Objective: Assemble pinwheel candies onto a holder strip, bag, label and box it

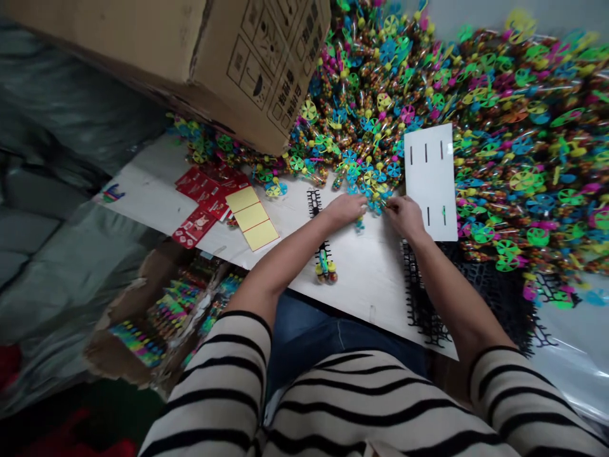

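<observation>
My left hand (347, 208) is closed at the near edge of a heap of candy-filled tubes with toy fans (375, 127). A candy tube with a blue-green top (360, 224) shows just below its fingers. Opposite it, my right hand (405, 217) pinches at another candy tube of the heap, its fingertips partly hidden among the tubes. Between my left forearm and the table's front edge, a black plastic holder strip (322, 247) lies with a few candy tubes (326, 273) at its near end. My left forearm covers the strip's middle.
A slotted white board (431, 184) stands right of my right hand, above a pile of black strips (490, 285). A large cardboard box (257, 76) looms at upper left. Red cards (204, 203) and a yellow card (252, 218) lie left. An open carton (118, 304) stands below.
</observation>
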